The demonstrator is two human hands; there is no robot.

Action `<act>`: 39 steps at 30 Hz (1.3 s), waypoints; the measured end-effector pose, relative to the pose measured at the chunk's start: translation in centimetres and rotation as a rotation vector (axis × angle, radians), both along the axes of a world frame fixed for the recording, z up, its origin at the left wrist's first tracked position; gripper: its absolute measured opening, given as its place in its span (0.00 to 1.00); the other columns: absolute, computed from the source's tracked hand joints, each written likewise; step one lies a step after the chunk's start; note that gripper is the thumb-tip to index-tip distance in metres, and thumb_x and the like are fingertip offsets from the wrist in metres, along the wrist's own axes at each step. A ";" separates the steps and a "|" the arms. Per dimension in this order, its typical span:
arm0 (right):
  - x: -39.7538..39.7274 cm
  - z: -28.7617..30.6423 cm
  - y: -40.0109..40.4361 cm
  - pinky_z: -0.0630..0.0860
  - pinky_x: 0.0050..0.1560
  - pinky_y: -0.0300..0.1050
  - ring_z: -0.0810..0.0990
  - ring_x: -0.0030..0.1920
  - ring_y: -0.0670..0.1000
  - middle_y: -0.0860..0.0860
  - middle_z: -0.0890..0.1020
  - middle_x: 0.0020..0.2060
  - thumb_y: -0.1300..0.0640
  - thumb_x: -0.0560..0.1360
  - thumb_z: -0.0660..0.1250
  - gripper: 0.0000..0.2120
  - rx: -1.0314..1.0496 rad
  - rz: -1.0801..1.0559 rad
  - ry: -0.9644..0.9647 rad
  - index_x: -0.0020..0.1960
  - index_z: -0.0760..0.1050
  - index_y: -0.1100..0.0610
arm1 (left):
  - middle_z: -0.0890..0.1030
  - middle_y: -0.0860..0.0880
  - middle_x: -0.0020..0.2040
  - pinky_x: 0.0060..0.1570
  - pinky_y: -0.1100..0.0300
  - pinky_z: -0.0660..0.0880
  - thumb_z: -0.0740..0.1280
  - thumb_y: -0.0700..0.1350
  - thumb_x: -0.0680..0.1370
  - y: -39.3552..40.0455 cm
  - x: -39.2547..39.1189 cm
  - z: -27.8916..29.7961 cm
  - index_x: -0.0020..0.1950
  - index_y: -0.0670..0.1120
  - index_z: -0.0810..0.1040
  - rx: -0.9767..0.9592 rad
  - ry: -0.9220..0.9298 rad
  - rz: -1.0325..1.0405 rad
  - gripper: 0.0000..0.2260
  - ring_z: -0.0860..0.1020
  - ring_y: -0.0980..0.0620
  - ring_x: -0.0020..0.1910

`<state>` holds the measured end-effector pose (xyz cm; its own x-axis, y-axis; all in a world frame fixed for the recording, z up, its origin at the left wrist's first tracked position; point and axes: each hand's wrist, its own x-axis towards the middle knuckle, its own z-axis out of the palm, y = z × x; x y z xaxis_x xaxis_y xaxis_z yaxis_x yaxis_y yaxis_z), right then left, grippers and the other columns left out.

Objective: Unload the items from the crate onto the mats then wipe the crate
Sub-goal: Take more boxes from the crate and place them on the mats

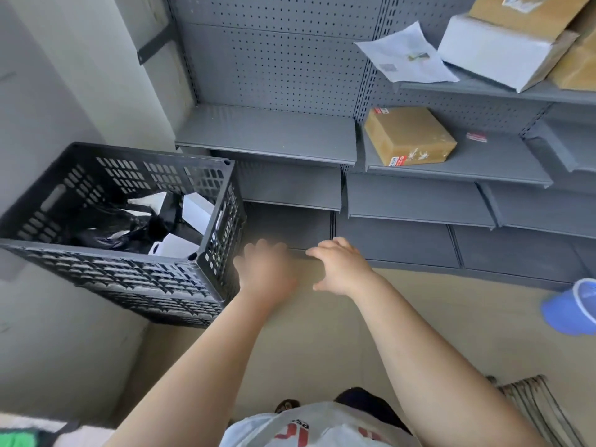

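A black plastic lattice crate stands at the left, by the wall. Inside it lie a crumpled black plastic bag, white boxes and a white paper roll. My left hand is blurred, just right of the crate's near right corner, fingers apart and holding nothing. Beside it, my right hand is stretched out over the floor with its fingers spread and nothing in it. No mat shows in this view.
Grey metal shelves with pegboard backs fill the far side. A brown cardboard box sits on one shelf; a white box, papers and more cartons are higher up. A blue bucket stands at the right, a mop head below it.
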<state>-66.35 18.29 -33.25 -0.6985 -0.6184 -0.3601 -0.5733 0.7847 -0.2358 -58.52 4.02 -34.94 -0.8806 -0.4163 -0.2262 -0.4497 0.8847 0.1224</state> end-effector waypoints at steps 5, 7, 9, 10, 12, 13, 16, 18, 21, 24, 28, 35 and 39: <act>-5.1 -0.5 -4.7 0.61 0.70 0.53 0.57 0.73 0.56 0.49 0.67 0.72 0.48 0.71 0.73 0.35 -0.009 0.088 -0.004 0.74 0.64 0.46 | 0.66 0.48 0.72 0.63 0.45 0.64 0.64 0.63 0.73 -3.5 -3.9 -0.2 0.75 0.56 0.64 0.058 0.118 0.072 0.31 0.64 0.42 0.69; -7.6 -0.7 -6.5 0.61 0.71 0.53 0.58 0.73 0.56 0.49 0.67 0.72 0.49 0.71 0.73 0.34 -0.027 0.126 0.005 0.74 0.65 0.46 | 0.67 0.48 0.72 0.65 0.44 0.63 0.64 0.63 0.73 -5.2 -5.5 -0.1 0.74 0.57 0.64 0.035 0.145 0.101 0.31 0.63 0.42 0.70; -10.4 -0.8 -8.3 0.61 0.71 0.53 0.59 0.72 0.55 0.48 0.68 0.71 0.50 0.70 0.73 0.34 -0.063 0.154 0.002 0.74 0.65 0.46 | 0.67 0.49 0.73 0.67 0.43 0.62 0.64 0.63 0.73 -7.4 -7.3 0.2 0.74 0.57 0.65 0.009 0.169 0.156 0.30 0.63 0.42 0.71; -11.9 -0.8 -9.3 0.62 0.71 0.53 0.59 0.72 0.54 0.48 0.68 0.71 0.49 0.70 0.73 0.34 -0.081 0.175 -0.003 0.73 0.66 0.45 | 0.68 0.49 0.72 0.67 0.43 0.62 0.65 0.63 0.73 -8.7 -8.2 0.3 0.73 0.57 0.66 -0.001 0.183 0.197 0.30 0.63 0.43 0.71; -14.5 -0.4 -11.4 0.64 0.70 0.54 0.59 0.72 0.54 0.48 0.68 0.71 0.49 0.71 0.73 0.33 -0.107 0.243 -0.021 0.73 0.66 0.46 | 0.71 0.49 0.69 0.65 0.43 0.63 0.65 0.62 0.73 -11.0 -9.8 0.5 0.72 0.57 0.67 -0.014 0.187 0.295 0.29 0.65 0.42 0.69; -15.5 -0.1 -12.7 0.64 0.70 0.55 0.59 0.72 0.55 0.48 0.69 0.71 0.49 0.71 0.73 0.33 -0.121 0.285 -0.036 0.73 0.66 0.46 | 0.72 0.49 0.68 0.64 0.44 0.64 0.65 0.62 0.73 -11.9 -10.4 0.6 0.72 0.57 0.68 -0.015 0.171 0.346 0.29 0.66 0.42 0.68; -17.8 1.2 -16.8 0.65 0.70 0.57 0.61 0.72 0.56 0.49 0.69 0.71 0.49 0.72 0.73 0.32 -0.179 0.452 -0.033 0.73 0.66 0.48 | 0.72 0.49 0.68 0.64 0.44 0.64 0.66 0.62 0.73 -13.9 -11.8 0.1 0.73 0.56 0.67 0.001 0.127 0.497 0.30 0.65 0.41 0.68; -19.2 1.7 -19.8 0.65 0.68 0.57 0.62 0.71 0.56 0.49 0.70 0.70 0.49 0.72 0.72 0.32 -0.197 0.569 -0.008 0.73 0.66 0.49 | 0.70 0.49 0.70 0.65 0.44 0.63 0.66 0.62 0.73 -15.2 -12.8 -0.2 0.74 0.57 0.66 0.015 0.114 0.590 0.31 0.64 0.42 0.69; -20.9 1.4 -23.3 0.66 0.68 0.57 0.63 0.70 0.56 0.49 0.71 0.70 0.49 0.72 0.72 0.32 -0.189 0.684 -0.007 0.73 0.66 0.50 | 0.70 0.49 0.69 0.65 0.45 0.63 0.67 0.63 0.73 -16.3 -13.4 -0.5 0.74 0.56 0.66 0.027 0.086 0.695 0.31 0.65 0.42 0.69; -21.5 0.3 -25.8 0.66 0.68 0.56 0.62 0.71 0.55 0.49 0.71 0.69 0.49 0.71 0.73 0.32 -0.170 0.757 -0.041 0.72 0.67 0.50 | 0.71 0.49 0.66 0.63 0.44 0.65 0.67 0.63 0.72 -17.1 -12.3 -0.9 0.72 0.56 0.68 0.029 0.045 0.783 0.30 0.66 0.42 0.67; -21.1 -1.2 -28.8 0.66 0.68 0.55 0.64 0.70 0.55 0.49 0.71 0.70 0.51 0.74 0.70 0.29 -0.194 0.818 -0.082 0.72 0.67 0.51 | 0.70 0.48 0.69 0.66 0.42 0.63 0.67 0.62 0.73 -19.0 -10.4 -1.3 0.73 0.57 0.67 0.052 0.017 0.919 0.29 0.65 0.41 0.69; -19.2 -3.7 -34.8 0.68 0.66 0.54 0.64 0.71 0.55 0.49 0.71 0.70 0.54 0.77 0.68 0.26 -0.171 0.842 -0.130 0.73 0.66 0.51 | 0.69 0.48 0.71 0.67 0.41 0.62 0.66 0.62 0.74 -23.7 -7.3 -3.7 0.75 0.57 0.65 0.118 -0.061 1.005 0.31 0.64 0.41 0.70; -17.8 -5.2 -38.5 0.68 0.66 0.55 0.62 0.72 0.55 0.49 0.70 0.70 0.54 0.77 0.67 0.26 -0.065 0.855 -0.177 0.73 0.66 0.51 | 0.70 0.48 0.68 0.65 0.43 0.64 0.67 0.61 0.74 -27.0 -6.5 -5.6 0.75 0.57 0.65 0.167 -0.116 0.965 0.31 0.66 0.42 0.68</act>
